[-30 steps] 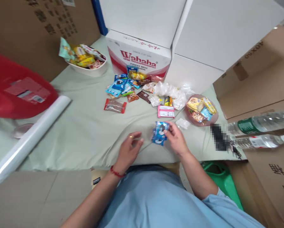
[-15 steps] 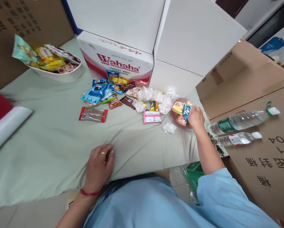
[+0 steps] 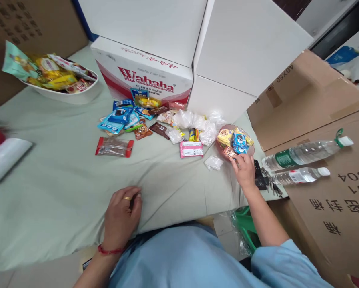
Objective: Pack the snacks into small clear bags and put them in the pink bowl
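My right hand (image 3: 243, 171) is at the near rim of a pinkish clear bowl (image 3: 250, 151), its fingers apart and nothing visible in them. The bowl holds a blue packet (image 3: 239, 143), a yellow packet (image 3: 225, 137) and other small wrapped snacks. A crumpled clear wrapper (image 3: 213, 163) lies just left of that hand. On the cloth at the near edge rests my left hand (image 3: 123, 216), loosely curved, with the thumb apart from the fingers and no object seen in it. A pink-and-white packet (image 3: 191, 149) lies beyond, between the hands.
Blue snack packets (image 3: 119, 117), brown bars and white plastic wrappers (image 3: 185, 119) are heaped before a Wahaha carton (image 3: 146, 76). A red-ended packet (image 3: 114, 147) lies nearer. A white basin (image 3: 77, 98) of snacks stands far left. Right are two bottles (image 3: 305, 154), keys (image 3: 275, 188) and cardboard boxes.
My right hand has drawn back from over the bowl to its near rim, uncovering the blue packet and a black object beside the keys. My left hand stays resting; the view shifts slightly.
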The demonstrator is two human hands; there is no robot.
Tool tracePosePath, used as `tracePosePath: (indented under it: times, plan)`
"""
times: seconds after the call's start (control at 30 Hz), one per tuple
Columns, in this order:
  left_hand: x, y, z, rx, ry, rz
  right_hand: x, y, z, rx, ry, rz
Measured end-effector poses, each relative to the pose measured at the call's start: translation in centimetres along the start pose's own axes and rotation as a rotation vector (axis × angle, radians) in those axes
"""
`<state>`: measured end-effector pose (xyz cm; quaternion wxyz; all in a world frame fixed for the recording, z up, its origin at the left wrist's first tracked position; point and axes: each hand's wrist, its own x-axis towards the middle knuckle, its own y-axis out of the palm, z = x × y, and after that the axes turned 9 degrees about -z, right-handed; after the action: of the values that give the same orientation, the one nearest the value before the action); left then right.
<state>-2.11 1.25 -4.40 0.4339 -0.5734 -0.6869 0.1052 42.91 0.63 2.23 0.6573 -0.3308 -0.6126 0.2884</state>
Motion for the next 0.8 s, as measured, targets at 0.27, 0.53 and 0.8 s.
tracePosePath:
  times: [0.27, 0.53, 0.8]
  plan:
    - [0.0, 0.0, -0.2, -0.019, -0.010, -0.004, 2.9, 0.6, -3.9, 0.042, 0.048, 0.029]
    - [0.2, -0.2, -0.3, -0.079, -0.125, -0.005, 1.3, 1.8, 2.5, 0.433, -0.159, 0.409]
    - [0.2, 0.1, -5.9, -0.642, -0.556, 0.136, -1.8, 1.1, 13.9, 1.132, 0.572, 0.480]
